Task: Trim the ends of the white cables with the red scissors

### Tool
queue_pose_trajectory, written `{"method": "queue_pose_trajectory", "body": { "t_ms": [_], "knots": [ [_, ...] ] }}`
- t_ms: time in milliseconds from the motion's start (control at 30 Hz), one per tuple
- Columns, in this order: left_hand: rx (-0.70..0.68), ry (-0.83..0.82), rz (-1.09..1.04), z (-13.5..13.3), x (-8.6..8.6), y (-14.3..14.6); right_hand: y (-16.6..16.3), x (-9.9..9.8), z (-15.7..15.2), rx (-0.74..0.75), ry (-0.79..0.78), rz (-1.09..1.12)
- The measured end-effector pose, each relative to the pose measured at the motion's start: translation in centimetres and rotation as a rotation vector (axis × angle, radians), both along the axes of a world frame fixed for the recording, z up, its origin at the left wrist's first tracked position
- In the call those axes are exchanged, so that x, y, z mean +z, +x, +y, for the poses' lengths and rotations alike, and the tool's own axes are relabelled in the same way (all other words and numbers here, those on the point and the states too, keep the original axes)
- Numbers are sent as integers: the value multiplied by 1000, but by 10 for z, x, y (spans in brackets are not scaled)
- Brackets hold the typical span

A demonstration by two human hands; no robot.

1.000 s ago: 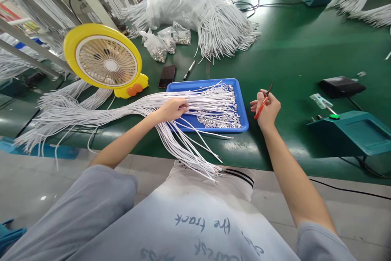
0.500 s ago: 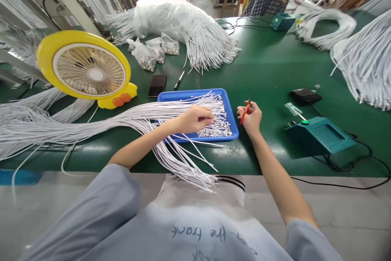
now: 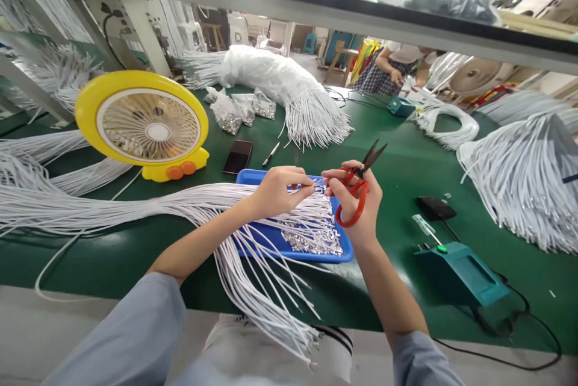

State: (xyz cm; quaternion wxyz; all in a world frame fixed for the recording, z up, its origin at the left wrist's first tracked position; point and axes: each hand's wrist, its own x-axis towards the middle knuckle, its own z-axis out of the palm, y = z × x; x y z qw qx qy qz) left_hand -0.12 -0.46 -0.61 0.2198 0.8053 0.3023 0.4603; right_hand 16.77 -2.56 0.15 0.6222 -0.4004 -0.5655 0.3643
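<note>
My left hand [image 3: 280,190] is raised over the blue tray [image 3: 271,244], its fingers pinched on the end of a white cable [image 3: 311,188]. My right hand [image 3: 356,205] holds red-handled snips [image 3: 356,184], blades pointing up and right, and its fingertips meet the left hand's at the cable end. A thick bundle of white cables [image 3: 135,205] runs from the left across the tray and hangs over the table's front edge toward my lap. Small silver metal pieces [image 3: 311,241] lie in the tray.
A yellow desk fan [image 3: 144,127] stands at the left, with a black phone [image 3: 238,156] and pen [image 3: 271,154] behind the tray. Bags of metal parts [image 3: 235,115] and more cable bundles [image 3: 289,91] lie farther back. A teal device [image 3: 460,271] sits at right. Another person [image 3: 388,67] works at the far end.
Both hands rose off the tray and came together; my left hand lifted a cable end and my right hand brought the snips in from the right. The view tilted upward.
</note>
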Motion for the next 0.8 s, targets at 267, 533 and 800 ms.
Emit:
{"method": "queue_pose_trajectory", "body": {
  "t_ms": [267,533,800],
  "knots": [
    [-62,-154,-104,8,0,-2,0,-2,9,42,22,-27],
    [18,-139,-127,10,-5,3,-3,0,13,44,-58,-104],
    [104,-151,-240,15,-11,4,7,1,18,66,-52,-251]
  ]
}}
